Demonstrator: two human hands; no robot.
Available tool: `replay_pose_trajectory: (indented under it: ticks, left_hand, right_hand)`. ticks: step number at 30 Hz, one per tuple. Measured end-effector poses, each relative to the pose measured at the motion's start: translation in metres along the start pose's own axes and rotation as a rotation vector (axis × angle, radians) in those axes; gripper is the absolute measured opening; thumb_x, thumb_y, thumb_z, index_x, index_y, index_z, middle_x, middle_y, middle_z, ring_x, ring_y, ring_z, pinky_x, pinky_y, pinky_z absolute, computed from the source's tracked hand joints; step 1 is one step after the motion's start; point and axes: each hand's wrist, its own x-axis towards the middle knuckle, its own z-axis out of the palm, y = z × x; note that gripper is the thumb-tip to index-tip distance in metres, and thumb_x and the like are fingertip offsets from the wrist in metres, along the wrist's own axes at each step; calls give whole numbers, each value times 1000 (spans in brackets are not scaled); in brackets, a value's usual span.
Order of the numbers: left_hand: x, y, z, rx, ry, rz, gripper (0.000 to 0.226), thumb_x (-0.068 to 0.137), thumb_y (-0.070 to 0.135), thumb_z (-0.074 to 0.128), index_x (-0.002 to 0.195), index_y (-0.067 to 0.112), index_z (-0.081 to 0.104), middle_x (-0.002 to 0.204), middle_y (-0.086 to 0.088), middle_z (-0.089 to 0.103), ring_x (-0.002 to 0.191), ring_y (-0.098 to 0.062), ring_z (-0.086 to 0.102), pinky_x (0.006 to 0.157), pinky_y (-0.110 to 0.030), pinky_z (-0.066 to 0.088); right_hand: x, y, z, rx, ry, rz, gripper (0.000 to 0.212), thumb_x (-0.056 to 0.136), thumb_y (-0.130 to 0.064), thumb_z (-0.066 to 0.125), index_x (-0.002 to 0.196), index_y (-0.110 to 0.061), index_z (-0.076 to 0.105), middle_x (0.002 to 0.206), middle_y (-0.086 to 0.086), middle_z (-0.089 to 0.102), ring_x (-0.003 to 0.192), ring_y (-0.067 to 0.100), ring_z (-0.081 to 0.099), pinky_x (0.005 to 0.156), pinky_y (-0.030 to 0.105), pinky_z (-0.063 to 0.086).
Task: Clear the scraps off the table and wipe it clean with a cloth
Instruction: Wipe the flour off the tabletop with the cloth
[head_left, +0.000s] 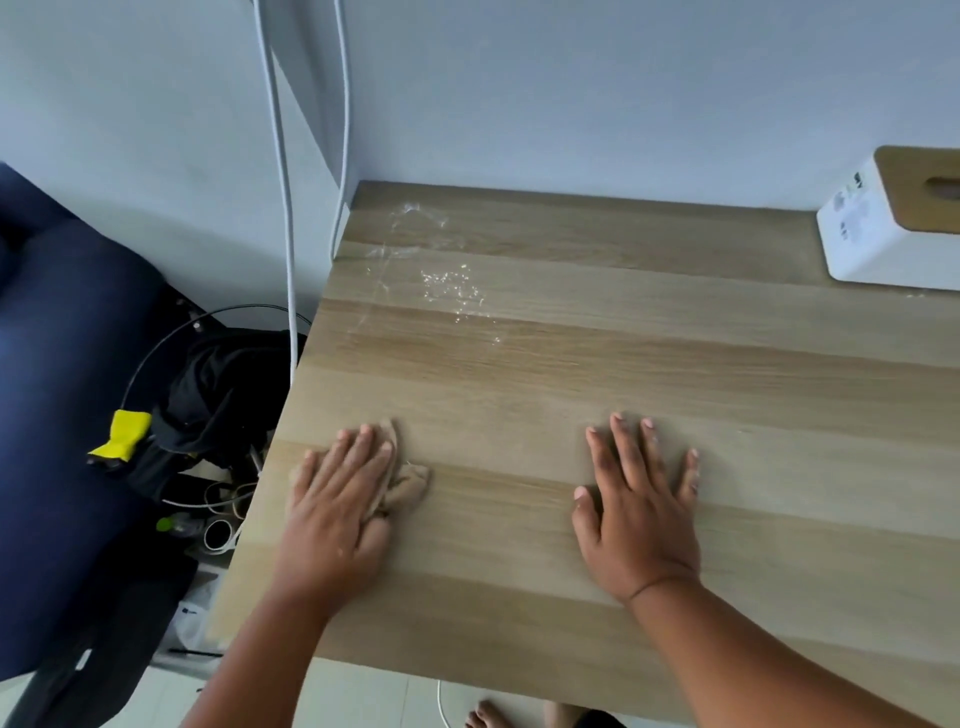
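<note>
Here the cloth (402, 486) lies crumpled on the desk (571, 374) near its left edge, toward the front; it is beige, close in tone to the wood, bunched into soft folds, and only partly seen — a lobe sticks out to the right of the left hand (337, 493) and a peak shows past the fingertips; the left hand presses flat on it, fingers straight and close together; the right hand (636, 512) rests palm down on bare wood, well apart from the cloth, fingers spread; white crumbs (447, 286) and thin pale smears sit toward the back left corner; a white box (883, 234) with a wooden lid stands at the back right edge — against the wall (571, 93).
</note>
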Motion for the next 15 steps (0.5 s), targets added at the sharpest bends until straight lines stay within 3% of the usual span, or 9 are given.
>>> replay_pose_trajectory:
  ticks: [4, 6, 9, 15]
  left_hand:
    - [46, 12, 6, 12, 53, -303, 76, 83, 37, 35, 159, 27, 32, 169, 6, 12, 157, -13, 1, 127, -46, 1]
    - [69, 26, 12, 19, 40, -315, 76, 85, 40, 32, 159, 29, 28, 170, 6, 9, 157, -14, -2, 127, -45, -3]
    - [86, 47, 21, 53, -8, -177, 72, 88, 42, 32, 159, 29, 27, 169, 7, 7, 157, -14, -4, 127, -44, -5]
    - [50, 90, 40, 133, -141, 212, 69, 91, 43, 37, 158, 29, 29, 170, 4, 12, 158, -17, -1, 125, -56, 12]
  right_hand:
    - [0, 1, 3, 6, 17, -5, 70, 92, -47, 41, 158, -27, 33, 171, 0, 16, 159, 28, 5, 121, 70, 9]
    - [0, 1, 4, 10, 30, -7, 70, 91, -47, 42, 158, -26, 35, 171, 0, 17, 159, 28, 6, 120, 70, 9]
    - [-1, 1, 3, 0, 32, -11, 70, 91, -46, 41, 158, -26, 35, 171, 0, 17, 159, 28, 6, 120, 70, 10]
    - [0, 0, -1, 0, -6, -8, 69, 91, -45, 37, 158, -26, 35, 171, 0, 17, 159, 28, 7, 119, 71, 11]
